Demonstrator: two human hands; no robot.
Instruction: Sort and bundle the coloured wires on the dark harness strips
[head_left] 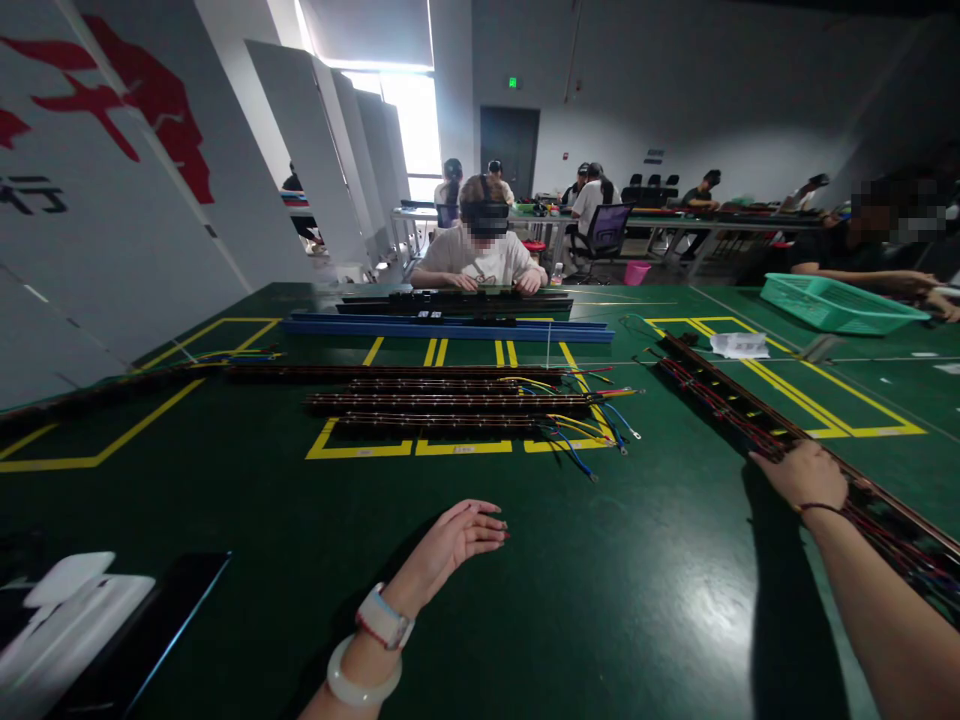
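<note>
Clock directions run from the point midway between the two hands, twelve being straight away from the wearer. The long dark strip with copper-coloured edges and bundled red wires point(712, 398) slants across the glossy green tabletop point(600, 580) from one o'clock down to four, leaving the picture at the right. It probably lies at this angle so that its wired side faces the wearer. The right hand point(806, 475), at three o'clock, rests on it, apparently to steady it.

At ten to eleven, slim dark rails with copper-coloured edges point(450, 403) lie parallel over yellow tape outlines point(889, 431), which seem to mark set places; their loose blue, yellow and red leads point(577, 460) all point toward the middle, perhaps for easy reach. Beyond them is a long blue channel-shaped rail point(360, 328).

The right forearm comes in from five o'clock, palm down, thumb along the strip's near edge; the other fingers are hidden, so I cannot tell whether they clamp it. The left hand point(457, 540), at nine o'clock, hovers or rests, wrist slightly bent, fingers loosely extended and slightly apart, holding nothing.
</note>
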